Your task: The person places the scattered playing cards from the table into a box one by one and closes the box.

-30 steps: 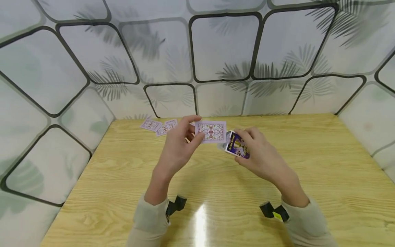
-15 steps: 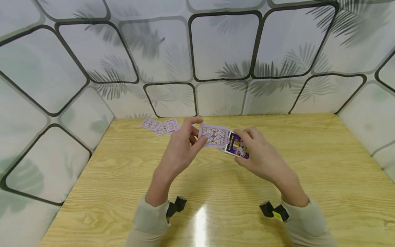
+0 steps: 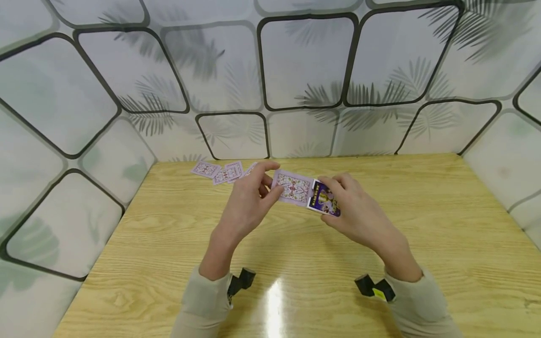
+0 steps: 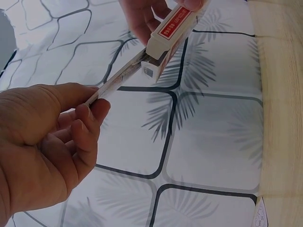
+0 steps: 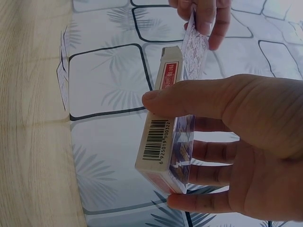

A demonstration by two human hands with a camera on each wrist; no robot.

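Note:
Between thumb and fingers, my left hand point(image 3: 249, 202) pinches a playing card point(image 3: 292, 188) with a pink-edged floral back by its left end. The card's other end meets the open mouth of a card box point(image 3: 325, 199), purple and gold on its face, which my right hand point(image 3: 359, 211) grips from the right. In the left wrist view the card point(image 4: 118, 78) runs into the box's point(image 4: 168, 38) mouth beside a raised flap. Seen from the right wrist, the box point(image 5: 161, 142) shows a barcode on its side, with thumb and fingers on opposite sides. Whether other cards are inside is hidden.
Several loose cards point(image 3: 226, 174) lie face down near the table's back left edge, some overlapping and partly behind my left hand. The wooden table point(image 3: 296, 263) ends at a patterned fabric wall point(image 3: 304, 65) at the back, with more wall at both sides.
The card in my left hand has moved right and slightly down, tilting to line up with the box, and its end now sits at the box's mouth. My right hand has stayed almost still.

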